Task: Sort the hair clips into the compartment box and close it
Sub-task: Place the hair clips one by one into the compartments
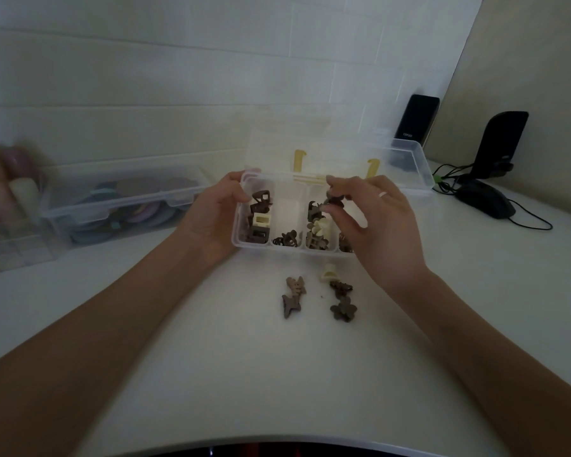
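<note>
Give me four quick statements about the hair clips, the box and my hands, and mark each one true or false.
1. The compartment box lid is open. True.
2. The right hand is empty. False: it pinches a dark brown clip over the box.
3. Loose clips lie on the table in front of the box. True.
4. The left hand rests flat on the table. False: it holds the box's left end.
</note>
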